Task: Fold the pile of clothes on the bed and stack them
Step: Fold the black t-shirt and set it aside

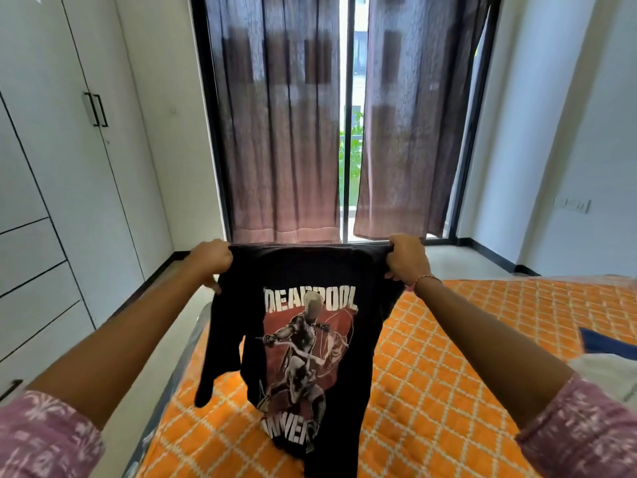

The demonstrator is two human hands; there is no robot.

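Note:
A black T-shirt (303, 270) with a red and white print hangs in the air in front of me, its printed side facing me. My left hand (212, 260) grips its top left corner and my right hand (406, 258) grips its top right corner, both arms stretched out. The shirt's lower part dangles down to the bed (482, 339), which has an orange cover with a white lattice pattern. A sleeve hangs loose on the left side.
White and blue clothes (610, 357) lie at the bed's right edge. A white wardrobe (51, 167) lines the left wall. Dark curtains (282, 132) cover a window straight ahead. Bare floor runs between the bed and the wardrobe.

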